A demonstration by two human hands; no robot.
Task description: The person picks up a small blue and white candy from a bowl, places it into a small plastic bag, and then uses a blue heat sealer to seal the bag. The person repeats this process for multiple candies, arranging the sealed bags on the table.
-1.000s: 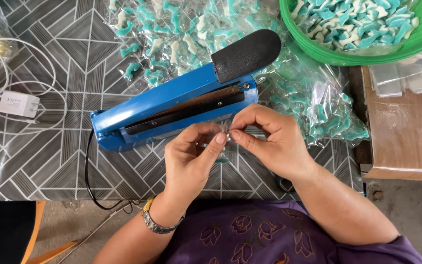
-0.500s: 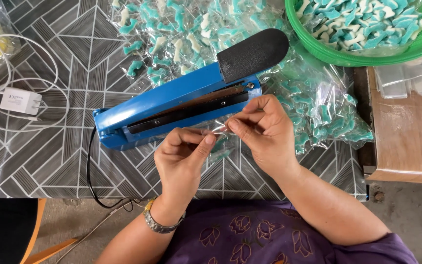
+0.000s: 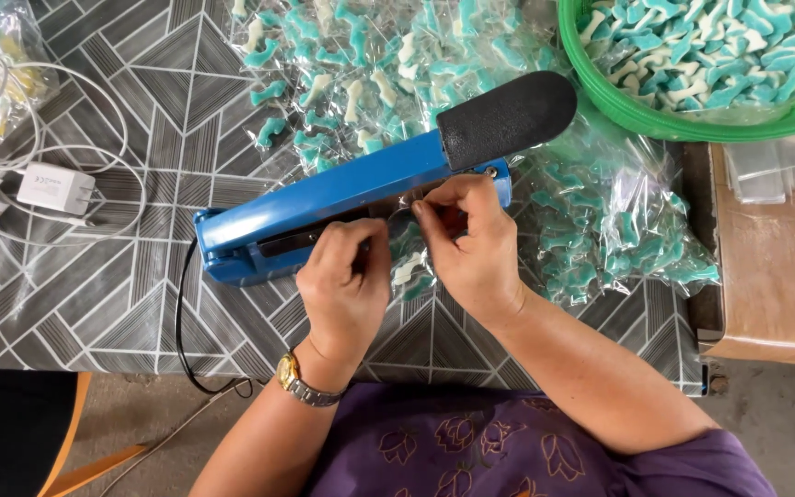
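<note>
A blue heat sealer [image 3: 324,198] with a black handle [image 3: 506,117] lies slantwise on the patterned table. Both hands pinch one small clear bag [image 3: 409,267] of teal and white candies and hold its top edge in the sealer's open jaw. My left hand [image 3: 347,285] grips the bag's left side. My right hand [image 3: 473,244] grips its right side, just under the handle. The bag's mouth is mostly hidden by my fingers.
Sealed candy bags [image 3: 600,230] are piled behind and to the right of the sealer. A green basket [image 3: 618,101] of loose candies sits at top right. A white charger with cable [image 3: 52,189] lies at left. A cardboard box [image 3: 775,267] stands at right.
Both hands have carried the small bag up from in front of the sealer into its jaw. The fingers now press against the sealing bar.
</note>
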